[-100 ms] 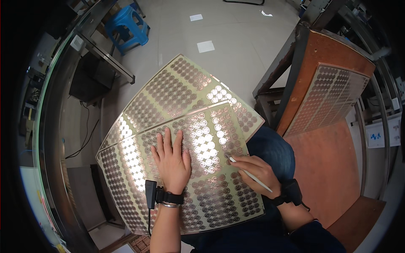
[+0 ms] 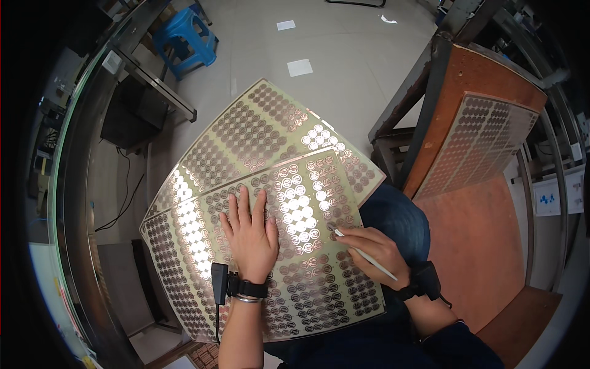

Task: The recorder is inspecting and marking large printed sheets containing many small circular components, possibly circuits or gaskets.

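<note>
Two large thin printed circuit panels overlap on my lap, pale green with rows of round copper-coloured coil patterns. The upper panel (image 2: 236,267) lies nearest me; the panel beneath it (image 2: 215,132) shows past its far edge, turned at an angle. My left hand (image 2: 251,237) rests flat on the upper panel, fingers stretched and slightly spread, holding nothing. Toward that panel's right edge, my right hand (image 2: 378,249) grips a slim white pen-shaped tool (image 2: 375,263). Its tip meets or hovers just over a round pattern; contact cannot be made out. Both wrists wear black straps with small boxes.
To the right, a similar panel (image 2: 476,141) leans on an orange-brown board (image 2: 424,147) in a dark metal frame, above a reddish flat surface (image 2: 473,246). A blue plastic stool (image 2: 184,40) stands far left. A glass-edged bench (image 2: 58,184) runs along the left.
</note>
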A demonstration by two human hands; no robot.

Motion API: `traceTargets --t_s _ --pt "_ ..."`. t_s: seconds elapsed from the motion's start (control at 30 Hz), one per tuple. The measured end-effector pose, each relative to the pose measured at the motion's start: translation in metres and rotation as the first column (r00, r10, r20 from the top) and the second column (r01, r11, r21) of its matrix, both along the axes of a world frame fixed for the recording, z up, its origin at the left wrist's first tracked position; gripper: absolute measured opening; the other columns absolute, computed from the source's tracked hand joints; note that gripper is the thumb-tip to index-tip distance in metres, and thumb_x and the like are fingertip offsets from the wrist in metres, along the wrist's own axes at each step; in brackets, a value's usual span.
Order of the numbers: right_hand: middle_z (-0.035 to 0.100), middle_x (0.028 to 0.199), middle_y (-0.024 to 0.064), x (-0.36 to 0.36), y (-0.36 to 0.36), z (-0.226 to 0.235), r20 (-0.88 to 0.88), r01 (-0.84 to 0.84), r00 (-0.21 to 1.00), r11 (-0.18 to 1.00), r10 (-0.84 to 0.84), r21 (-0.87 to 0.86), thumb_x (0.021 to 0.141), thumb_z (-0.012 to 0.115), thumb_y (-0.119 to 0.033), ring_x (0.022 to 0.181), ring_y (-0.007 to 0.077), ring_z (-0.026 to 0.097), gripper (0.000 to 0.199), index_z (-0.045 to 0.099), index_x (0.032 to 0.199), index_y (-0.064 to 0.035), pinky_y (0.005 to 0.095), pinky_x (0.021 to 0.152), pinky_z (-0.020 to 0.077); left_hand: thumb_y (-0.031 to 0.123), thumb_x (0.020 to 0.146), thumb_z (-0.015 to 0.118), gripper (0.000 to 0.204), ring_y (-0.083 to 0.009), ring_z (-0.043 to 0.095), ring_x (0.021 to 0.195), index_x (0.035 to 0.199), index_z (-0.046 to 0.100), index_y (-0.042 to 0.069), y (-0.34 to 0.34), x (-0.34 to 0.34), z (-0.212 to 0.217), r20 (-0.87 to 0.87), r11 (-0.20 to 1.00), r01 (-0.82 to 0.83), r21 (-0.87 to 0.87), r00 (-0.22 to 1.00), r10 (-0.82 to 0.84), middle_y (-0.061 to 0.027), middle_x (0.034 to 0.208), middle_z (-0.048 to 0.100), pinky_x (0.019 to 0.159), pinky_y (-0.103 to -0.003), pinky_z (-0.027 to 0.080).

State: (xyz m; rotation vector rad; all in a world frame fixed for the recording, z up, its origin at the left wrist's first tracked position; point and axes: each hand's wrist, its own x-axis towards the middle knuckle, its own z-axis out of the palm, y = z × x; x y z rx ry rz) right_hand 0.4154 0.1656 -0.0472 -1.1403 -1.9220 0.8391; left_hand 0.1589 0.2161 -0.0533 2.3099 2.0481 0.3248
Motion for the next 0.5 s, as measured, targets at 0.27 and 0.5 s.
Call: traceTargets --t_s 0.27,0.5 --pt "0.065 0.117 0.0134 -0.0022 -0.0006 0.0016 -0.006 0.024 1.0 0.999 -0.024 -0.025 0.083 0.063 0.0 0.103 0.027 0.064 0.031 0.067 0.114 -0.0027 0.0353 0.087 0.0529 0.024 0.092 0.049 0.052 -0.0367 0.024 0.143 0.143 0.044 0.018 -0.0001 0.0003 -0.0005 0.008 1.0 0.0 0.003 1.0 0.0 -0.0138 0.153 0.032 0.116 -0.056 0.013" --pt "0.065 0.116 0.0134 -0.0004 -0.0007 0.0009 -0.009 0.029 1.0 0.999 -0.029 -0.037 0.085 0.063 -0.001 0.103 0.0269 0.064 0.029 0.068 0.114 -0.0035 0.0353 0.087 0.053 0.021 0.092 0.05 0.052 -0.0354 0.023 0.143 0.144 0.043 0.018 -0.0005 0.0017 0.0018 -0.001 1.0 -0.004 -0.004 1.0 0.004 -0.0129 0.154 0.031 0.117 -0.055 0.011"
